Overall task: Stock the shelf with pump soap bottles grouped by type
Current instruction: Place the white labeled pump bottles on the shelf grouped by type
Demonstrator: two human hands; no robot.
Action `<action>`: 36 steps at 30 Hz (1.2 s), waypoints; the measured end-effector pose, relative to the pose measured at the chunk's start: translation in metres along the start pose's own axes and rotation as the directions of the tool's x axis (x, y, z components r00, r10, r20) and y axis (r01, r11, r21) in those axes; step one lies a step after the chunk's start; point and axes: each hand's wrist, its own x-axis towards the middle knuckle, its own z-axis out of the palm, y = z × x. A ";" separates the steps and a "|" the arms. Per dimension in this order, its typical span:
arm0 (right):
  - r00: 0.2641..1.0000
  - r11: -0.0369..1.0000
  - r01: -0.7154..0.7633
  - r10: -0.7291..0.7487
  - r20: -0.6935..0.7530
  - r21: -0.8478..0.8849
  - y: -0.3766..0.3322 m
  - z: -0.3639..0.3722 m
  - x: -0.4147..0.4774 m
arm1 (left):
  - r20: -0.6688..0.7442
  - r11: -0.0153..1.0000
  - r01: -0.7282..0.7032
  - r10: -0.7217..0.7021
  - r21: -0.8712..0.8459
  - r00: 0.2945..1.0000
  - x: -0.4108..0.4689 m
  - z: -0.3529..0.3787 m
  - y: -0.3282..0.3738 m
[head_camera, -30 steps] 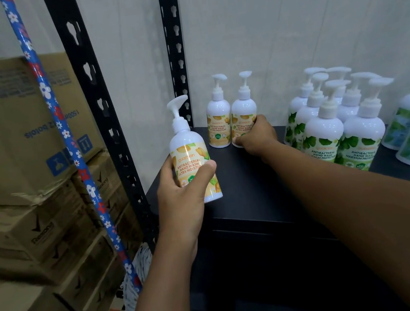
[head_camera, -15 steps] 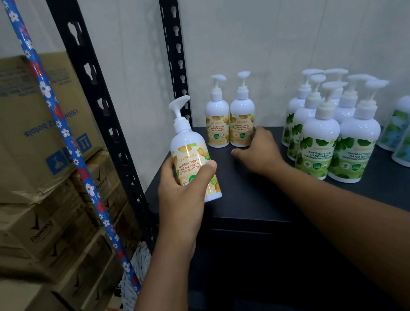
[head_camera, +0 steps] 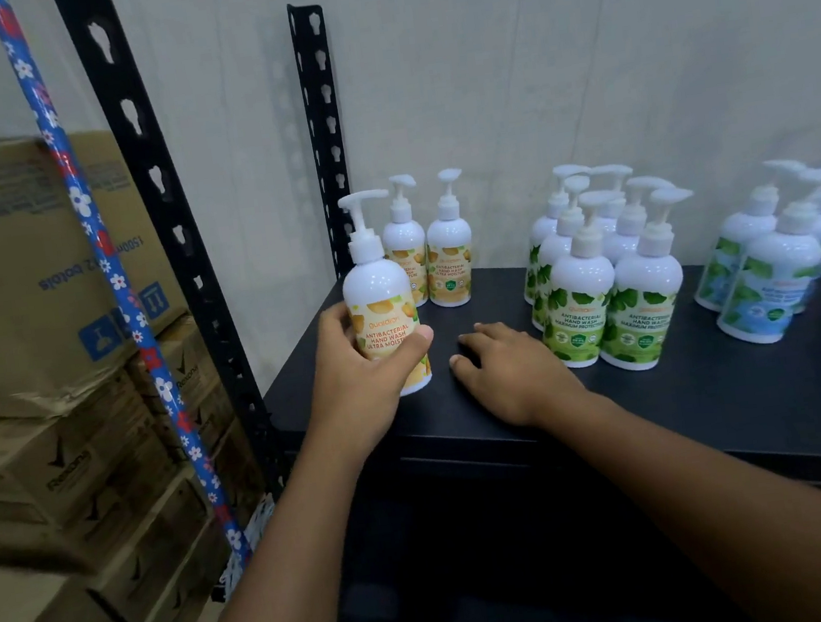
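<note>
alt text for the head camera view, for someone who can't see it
A person's left hand holds a yellow-label pump soap bottle at the left end of a black shelf, near two matching bottles by the wall. The right hand rests open and empty on the shelf. Green-label bottles cluster further right, blue-label ones beyond.

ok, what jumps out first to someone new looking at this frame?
The yellow-label pump bottle held upright in the left hand at the black shelf's front left, with two matching bottles behind at the back. Right hand lies open on the shelf; green-label bottles cluster right of it, blue-label ones further right.
</note>
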 end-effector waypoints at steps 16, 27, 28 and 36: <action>1.000 1.000 -0.025 0.025 -0.010 0.000 -0.008 -0.008 -0.010 | 0.184 0.934 -0.046 -0.022 0.354 0.983 0.031 -0.016 -0.025; 0.999 0.998 -0.017 0.020 0.049 -0.055 -0.007 -0.003 -0.005 | 0.124 0.858 -0.061 -0.003 0.511 0.992 0.044 -0.003 -0.024; 0.998 0.998 -0.016 0.020 0.061 -0.062 -0.006 -0.002 -0.004 | 0.111 0.857 -0.051 -0.008 0.514 0.994 0.049 0.000 -0.025; 0.992 0.997 -0.022 0.031 0.118 -0.075 -0.004 0.001 0.000 | 0.024 0.825 -0.020 0.008 0.565 1.000 0.078 0.017 -0.038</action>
